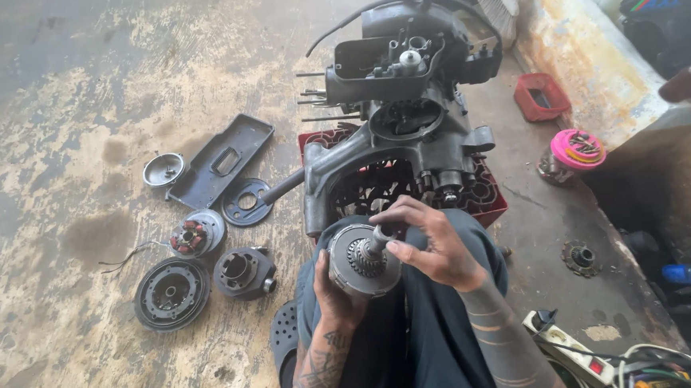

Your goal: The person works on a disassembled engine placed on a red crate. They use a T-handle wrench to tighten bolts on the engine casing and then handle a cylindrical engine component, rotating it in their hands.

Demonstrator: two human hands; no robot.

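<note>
My left hand (329, 295) cups a round grey metal drum with a toothed gear hub (363, 259) from below, over my lap. My right hand (428, 241) pinches the short shaft (379, 238) sticking out of that hub's centre. Just beyond my knees a large dark engine casing (405, 126) rests on a red plastic crate (490, 197), with bare studs poking out on its left.
On the stained concrete floor to the left lie a black cover plate (219, 160), a round cap (162, 169), a stator with copper coils (194, 235), a black pulley (171, 292) and a grey cylinder part (244, 272). A pink-lidded jar (573, 154), red tray (541, 96), power strip (571, 349) sit right.
</note>
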